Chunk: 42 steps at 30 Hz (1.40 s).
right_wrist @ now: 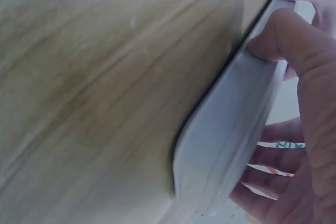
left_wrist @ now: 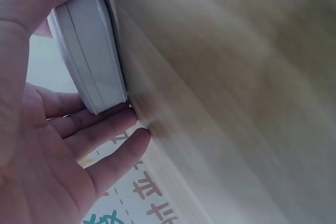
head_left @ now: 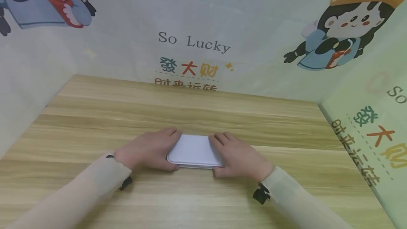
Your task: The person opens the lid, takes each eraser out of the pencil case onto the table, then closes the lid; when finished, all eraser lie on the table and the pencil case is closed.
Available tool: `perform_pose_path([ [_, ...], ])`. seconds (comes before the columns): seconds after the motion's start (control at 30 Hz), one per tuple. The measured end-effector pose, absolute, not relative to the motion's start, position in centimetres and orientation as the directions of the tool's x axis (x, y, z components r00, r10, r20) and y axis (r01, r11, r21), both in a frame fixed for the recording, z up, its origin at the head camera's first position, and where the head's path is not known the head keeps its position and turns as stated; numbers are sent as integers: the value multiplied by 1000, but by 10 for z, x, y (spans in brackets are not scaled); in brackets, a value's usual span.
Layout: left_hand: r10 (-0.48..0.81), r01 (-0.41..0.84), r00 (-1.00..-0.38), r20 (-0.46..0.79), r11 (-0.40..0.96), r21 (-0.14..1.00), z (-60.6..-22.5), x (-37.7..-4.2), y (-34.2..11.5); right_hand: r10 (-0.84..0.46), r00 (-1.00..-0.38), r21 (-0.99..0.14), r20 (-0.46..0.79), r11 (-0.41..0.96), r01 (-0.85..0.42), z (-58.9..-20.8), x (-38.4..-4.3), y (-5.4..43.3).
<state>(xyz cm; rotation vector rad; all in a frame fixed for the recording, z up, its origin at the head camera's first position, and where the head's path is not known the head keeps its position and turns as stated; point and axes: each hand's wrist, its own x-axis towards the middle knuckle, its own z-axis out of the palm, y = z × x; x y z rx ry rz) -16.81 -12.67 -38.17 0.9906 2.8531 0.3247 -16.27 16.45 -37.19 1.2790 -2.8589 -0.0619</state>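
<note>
A flat white box point(head_left: 195, 150) with rounded corners lies on the wooden table in the head view, its near side facing me. A thin seam runs along the side wall of the box point(left_wrist: 89, 51) in the left wrist view. My left hand point(head_left: 152, 149) holds its left end, thumb at the near edge and fingers at the far edge. At the opposite end my right hand point(head_left: 240, 156) grips it the same way. From the right wrist, the right thumb point(right_wrist: 273, 40) presses on the near side of the box point(right_wrist: 226, 129). What the box contains is hidden.
The wood-grained table point(head_left: 190, 200) extends around both forearms. Behind it hangs a pale printed cloth point(head_left: 143, 17) with cartoon figures and lettering, and similar printed cloth point(head_left: 365, 144) borders the right side. A black strap point(head_left: 262, 193) shows at the right cuff.
</note>
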Motion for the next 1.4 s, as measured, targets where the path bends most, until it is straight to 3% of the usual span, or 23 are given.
perform_pose_path([
  [0.3, 623, 621, -781, 41, 767, 160, -385, -168, -127, -759, -651, 86, -3, 648, -757, -369, -163, 157],
  [0.83, 623, 621, -781, 28, 771, 142, -378, -171, -123, -780, -625, 134, 3, 620, -773, -363, -165, 156],
  [1.1, 633, 631, -774, 23, 766, 128, -381, -173, -120, -791, -611, 125, 18, 608, -784, -364, -166, 160],
  [1.4, 632, 629, -774, 21, 765, 139, -383, -169, -120, -779, -626, 35, -5, 626, -779, -363, -163, 164],
])
